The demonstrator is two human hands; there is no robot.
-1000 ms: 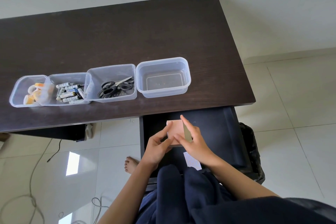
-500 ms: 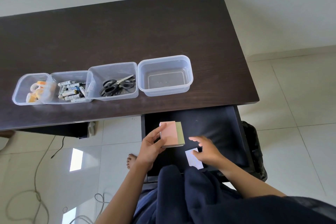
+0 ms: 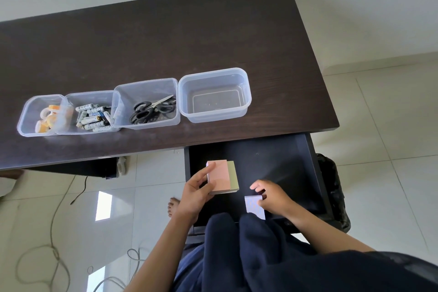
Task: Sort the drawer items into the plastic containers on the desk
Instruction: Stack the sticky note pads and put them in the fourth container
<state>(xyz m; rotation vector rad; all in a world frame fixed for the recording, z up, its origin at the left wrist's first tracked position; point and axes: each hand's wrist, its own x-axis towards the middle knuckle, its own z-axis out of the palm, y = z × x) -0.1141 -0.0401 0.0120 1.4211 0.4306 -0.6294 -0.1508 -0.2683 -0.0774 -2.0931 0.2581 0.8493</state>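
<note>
Both hands are extended forward from bare forearms. The left hand is curled in a grip, thumb raised along one side, fingers wrapped beneath. The right hand is lowered, palm down, fingers bent in a pinch.

Dark desk carries four clear tubs in a row: tape tub, battery tub, scissors tub, bare tub, beyond the fingers. Open drawer holds a white pad at the right fingertips.
</note>
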